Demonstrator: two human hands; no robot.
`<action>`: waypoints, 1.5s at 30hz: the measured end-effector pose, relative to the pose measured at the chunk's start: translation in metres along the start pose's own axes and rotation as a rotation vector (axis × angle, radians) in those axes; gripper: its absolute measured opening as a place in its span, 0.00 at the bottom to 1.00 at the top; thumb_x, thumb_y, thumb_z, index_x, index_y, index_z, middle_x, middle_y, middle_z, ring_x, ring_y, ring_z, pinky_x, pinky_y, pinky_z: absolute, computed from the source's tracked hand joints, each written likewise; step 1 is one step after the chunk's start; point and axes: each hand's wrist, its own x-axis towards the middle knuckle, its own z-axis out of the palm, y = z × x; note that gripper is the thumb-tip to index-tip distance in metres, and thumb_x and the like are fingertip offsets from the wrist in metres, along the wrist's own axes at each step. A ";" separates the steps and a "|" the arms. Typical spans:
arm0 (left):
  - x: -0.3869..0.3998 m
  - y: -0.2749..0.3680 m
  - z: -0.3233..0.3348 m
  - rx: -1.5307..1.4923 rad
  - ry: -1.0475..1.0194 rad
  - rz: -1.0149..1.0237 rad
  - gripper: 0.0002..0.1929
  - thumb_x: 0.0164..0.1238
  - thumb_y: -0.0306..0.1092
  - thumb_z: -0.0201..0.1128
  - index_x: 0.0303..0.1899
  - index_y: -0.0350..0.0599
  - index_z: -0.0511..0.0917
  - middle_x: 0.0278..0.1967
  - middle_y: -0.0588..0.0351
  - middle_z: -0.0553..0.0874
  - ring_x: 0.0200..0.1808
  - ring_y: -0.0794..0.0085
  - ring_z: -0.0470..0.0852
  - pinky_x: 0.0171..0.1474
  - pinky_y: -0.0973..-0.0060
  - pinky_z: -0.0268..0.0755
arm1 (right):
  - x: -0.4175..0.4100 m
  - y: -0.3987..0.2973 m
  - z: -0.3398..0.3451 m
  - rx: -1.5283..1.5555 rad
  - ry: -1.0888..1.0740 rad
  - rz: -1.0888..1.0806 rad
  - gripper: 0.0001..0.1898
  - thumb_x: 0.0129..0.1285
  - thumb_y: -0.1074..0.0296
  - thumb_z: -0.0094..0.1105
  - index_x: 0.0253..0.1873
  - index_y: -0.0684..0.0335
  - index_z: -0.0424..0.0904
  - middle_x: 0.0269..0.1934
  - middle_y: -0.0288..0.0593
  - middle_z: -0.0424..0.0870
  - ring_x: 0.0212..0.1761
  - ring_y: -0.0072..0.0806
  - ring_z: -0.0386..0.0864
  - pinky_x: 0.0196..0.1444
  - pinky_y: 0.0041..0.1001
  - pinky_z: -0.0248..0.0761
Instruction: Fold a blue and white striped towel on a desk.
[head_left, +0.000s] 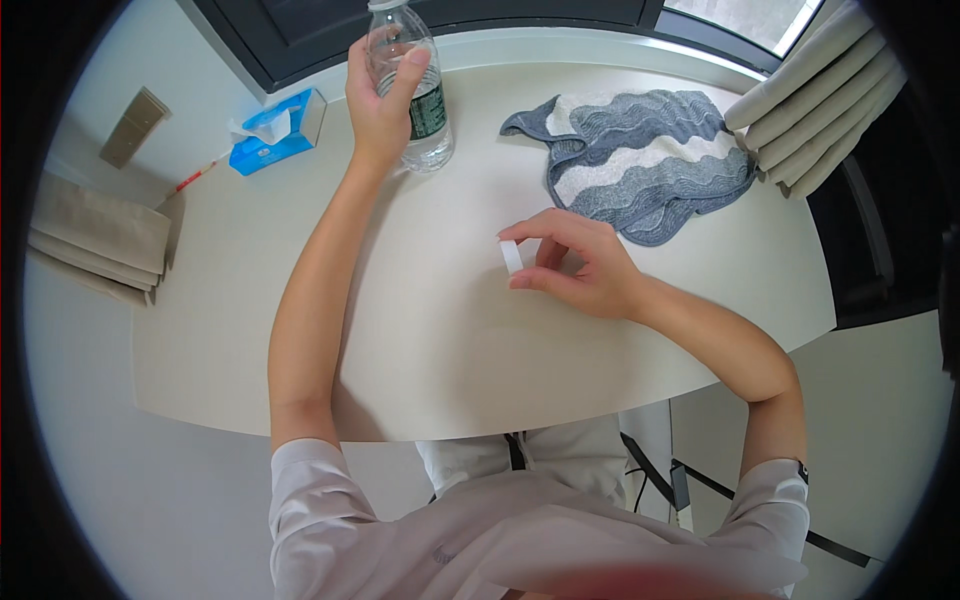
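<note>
My left hand (382, 105) grips a clear plastic bottle (433, 154) around its upper body. The bottle stands upright near the back of the table, with a dark green label bearing writing and clear liquid inside. White shows at its neck, where the top of the picture cuts it off. Between thumb and fingertips, my right hand (574, 259) pinches a small white object (511, 256), seen edge-on and shaped like a bottle cap. This hand is above the middle of the table, just in front of a crumpled blue, grey and white striped towel (637, 154).
The cream tabletop (420, 345) has a curved front edge. A blue tissue box (281, 139) stands at the back left, with a thin red stick-like item (195, 178) beside it. Beige curtains (814, 112) hang at the right, touching the towel. A dark window frame (525, 13) runs behind.
</note>
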 end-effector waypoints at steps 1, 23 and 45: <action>0.003 0.004 -0.002 -0.032 -0.055 -0.082 0.29 0.73 0.43 0.69 0.66 0.35 0.71 0.54 0.48 0.86 0.56 0.70 0.84 0.63 0.71 0.73 | 0.000 0.001 0.000 0.004 0.006 0.003 0.21 0.62 0.75 0.76 0.59 0.61 0.84 0.44 0.40 0.87 0.31 0.20 0.87 0.35 0.21 0.78; 0.004 0.169 0.026 -0.215 -0.076 0.002 0.22 0.38 0.20 0.69 0.43 0.39 0.80 0.39 0.53 0.85 0.45 0.67 0.86 0.50 0.69 0.78 | -0.002 0.007 0.001 -0.036 0.034 -0.007 0.21 0.61 0.67 0.79 0.58 0.59 0.86 0.43 0.40 0.87 0.27 0.17 0.81 0.31 0.20 0.74; -0.028 0.258 0.014 0.021 0.143 0.959 0.15 0.47 0.30 0.76 0.39 0.35 0.86 0.37 0.45 0.87 0.31 0.61 0.85 0.36 0.66 0.83 | -0.004 0.008 0.002 -0.034 0.036 0.008 0.21 0.59 0.74 0.79 0.57 0.62 0.85 0.42 0.39 0.86 0.30 0.17 0.82 0.34 0.20 0.74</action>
